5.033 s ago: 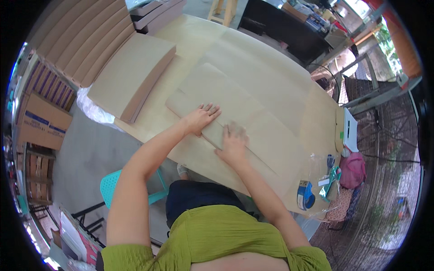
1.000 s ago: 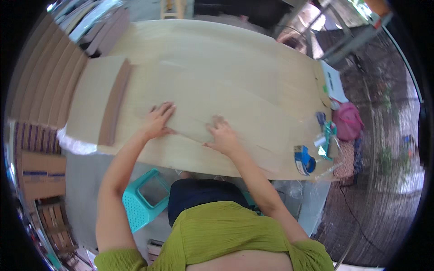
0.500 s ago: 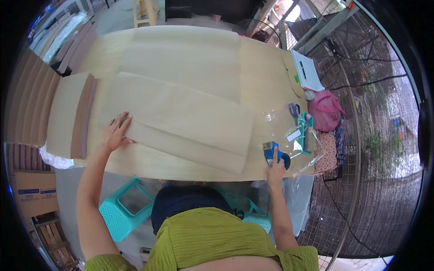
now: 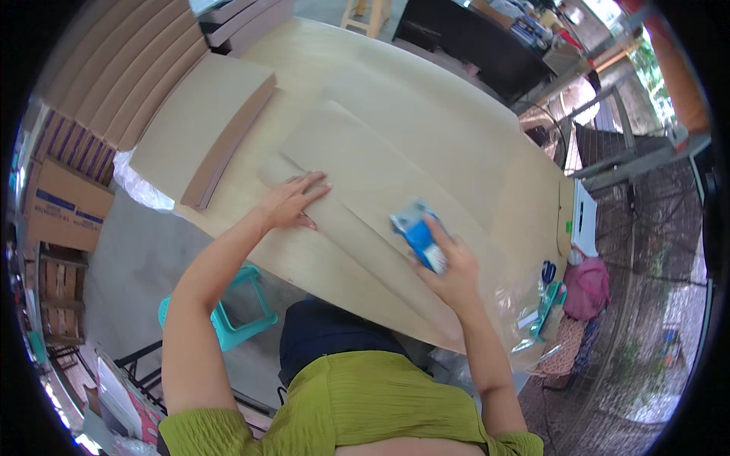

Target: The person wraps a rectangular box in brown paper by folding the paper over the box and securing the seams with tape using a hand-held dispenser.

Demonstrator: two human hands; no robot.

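Note:
A large sheet of brown paper (image 4: 395, 171) lies on the table with its near edge turned over into a long folded strip (image 4: 380, 266). My left hand (image 4: 293, 201) rests on the left part of this strip, fingers spread and holding nothing. Above the folded paper, right of that hand, my right hand (image 4: 456, 266) grips a blue tape dispenser (image 4: 418, 235), slightly blurred by motion. The dispenser's metal end points up and left. Whether it touches the paper I cannot tell.
Cardboard pieces (image 4: 201, 118) are stacked at the table's left edge. On the right are dark-handled scissors (image 4: 548, 271), clear plastic, a pink bag (image 4: 585, 289) and a white pad (image 4: 584, 216). A turquoise stool (image 4: 243, 311) stands below the near edge.
My right hand has lifted the tape dispenser from the table's right side and carried it left over the paper. The view has turned and shifted left; my left hand stays on the fold.

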